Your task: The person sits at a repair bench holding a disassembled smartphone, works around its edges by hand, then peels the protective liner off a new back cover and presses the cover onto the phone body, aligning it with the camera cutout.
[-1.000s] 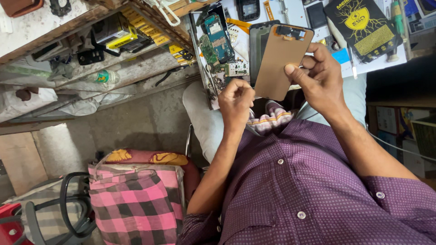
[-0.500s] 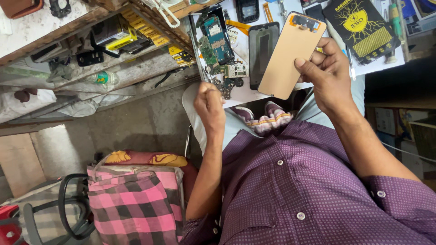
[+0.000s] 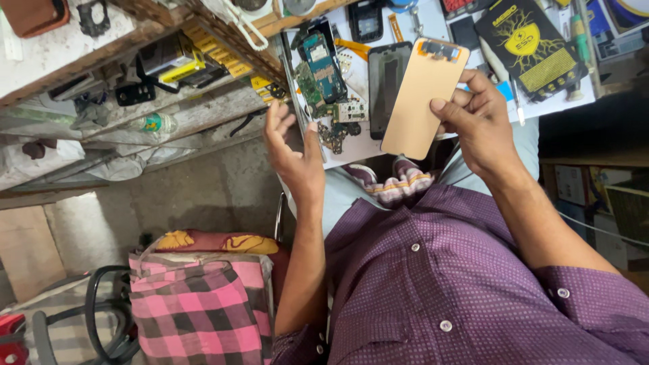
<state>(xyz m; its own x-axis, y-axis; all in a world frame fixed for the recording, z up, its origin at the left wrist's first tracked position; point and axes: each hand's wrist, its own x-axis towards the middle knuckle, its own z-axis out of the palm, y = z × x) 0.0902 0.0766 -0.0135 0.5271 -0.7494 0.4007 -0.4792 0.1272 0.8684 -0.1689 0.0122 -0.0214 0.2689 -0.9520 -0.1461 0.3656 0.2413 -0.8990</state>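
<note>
Bag: pink checked bag (image 3: 199, 304) at lower left, on the floor.
Shelf: wooden shelf (image 3: 169, 115) at upper left, cluttered with small parts.
Left hand: left hand (image 3: 292, 152) open, fingers spread, holding nothing; raised near the desk edge.
Circuit boards: blue and green circuit boards (image 3: 323, 74) on the desk, just beyond the left hand.
Phone: dark phone (image 3: 387, 84) flat on the desk, beside the cover.
Cover: gold phone back cover (image 3: 422, 101) held above the desk, tilted.
Right hand: right hand (image 3: 480, 125) grips the cover's right edge, thumb on its face.
</note>
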